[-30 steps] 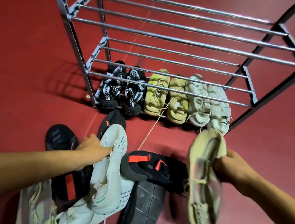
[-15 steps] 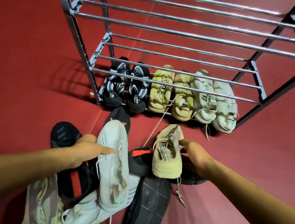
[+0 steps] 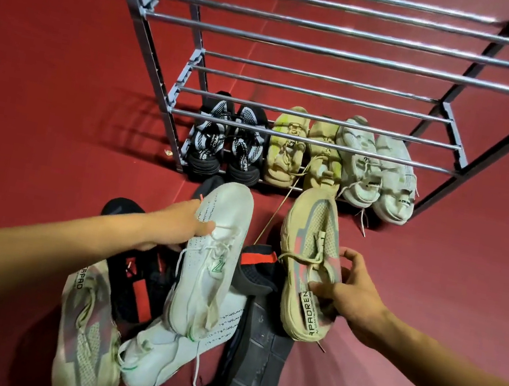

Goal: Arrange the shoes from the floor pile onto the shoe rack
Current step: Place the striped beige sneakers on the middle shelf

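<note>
My left hand (image 3: 178, 225) grips a white sneaker (image 3: 211, 259) by its left side, toe pointing at the metal shoe rack (image 3: 330, 52). My right hand (image 3: 349, 293) holds a beige sneaker (image 3: 308, 255) with grey and pink panels at its heel, upper facing me, toe toward the rack. Both are lifted over the floor pile: a second white sneaker (image 3: 165, 356), a beige one (image 3: 86, 336), and black shoes (image 3: 252, 361). Three pairs sit on the rack's bottom shelf: black-and-white (image 3: 224, 144), tan (image 3: 304, 150), pale grey (image 3: 374, 172).
The rack's middle shelf (image 3: 320, 94) and top shelf hold nothing. Red floor (image 3: 47, 74) spreads on all sides. A loose lace (image 3: 274, 216) trails from the tan pair toward the pile.
My right hand has turned the beige sneaker from sole-out to upper facing me and carried it forward, toe toward the rack. My left hand has lifted the white sneaker higher and forward.
</note>
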Motion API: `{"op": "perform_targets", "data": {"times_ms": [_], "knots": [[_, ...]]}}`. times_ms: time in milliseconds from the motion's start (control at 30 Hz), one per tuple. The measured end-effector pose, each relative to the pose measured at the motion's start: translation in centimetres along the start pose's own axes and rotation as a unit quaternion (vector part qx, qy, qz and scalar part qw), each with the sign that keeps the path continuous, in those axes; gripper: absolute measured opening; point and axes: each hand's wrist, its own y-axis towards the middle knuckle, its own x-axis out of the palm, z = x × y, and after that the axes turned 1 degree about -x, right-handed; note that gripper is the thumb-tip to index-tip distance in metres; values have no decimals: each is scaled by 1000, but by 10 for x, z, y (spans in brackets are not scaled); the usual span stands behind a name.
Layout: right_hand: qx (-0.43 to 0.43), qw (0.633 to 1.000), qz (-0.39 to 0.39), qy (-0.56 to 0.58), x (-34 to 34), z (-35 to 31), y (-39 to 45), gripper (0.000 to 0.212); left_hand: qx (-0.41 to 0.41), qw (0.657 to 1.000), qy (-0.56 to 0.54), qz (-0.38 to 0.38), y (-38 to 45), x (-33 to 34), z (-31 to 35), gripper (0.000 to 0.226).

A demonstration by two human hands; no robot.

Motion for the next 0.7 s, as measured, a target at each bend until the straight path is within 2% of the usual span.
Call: {"op": "perform_targets", "data": {"times_ms": [33, 100, 167, 200, 267, 333, 400, 500, 567, 633, 667, 700], "knots": [[-6, 1000, -1, 8, 0, 1, -6, 73, -9, 1000, 7, 11, 0, 1, -1, 9], [-20, 1000, 2, 21, 0, 0, -10, 71, -25, 999, 32, 35, 3, -2, -6, 27], [-22, 999, 21, 31, 2, -5, -13, 65, -35, 989, 137, 40, 2, -4, -16, 49], [-23, 998, 35, 38, 3, -7, -13, 61, -28, 977, 206, 35, 2, -3, -22, 51], [-25, 997, 50, 49, 4, -11, -11, 53, 12, 948, 316, 32, 1, -2, -29, 45], [-28, 996, 62, 52, 1, -13, -7, 48, 37, 929, 366, 44, -2, -5, -31, 44], [-27, 996, 74, 51, -2, -12, -4, 46, 14, 918, 384, 94, -6, -16, -32, 46], [-25, 995, 83, 46, -5, -7, -1, 46, -83, 880, 427, 192, -15, -43, -33, 47], [-21, 995, 84, 40, -8, -1, -3, 43, -179, 875, 428, 141, -27, -61, -52, 56], [-15, 996, 83, 34, -9, 6, -5, 39, -278, 891, 358, -32, -25, -75, -108, 71], [-13, 996, 82, 33, -9, 9, -5, 38, -293, 891, 330, -108, -13, -80, -157, 96], [-12, 996, 82, 38, -9, 11, -5, 38, -314, 895, 279, -148, 1, -78, -204, 111]]}}
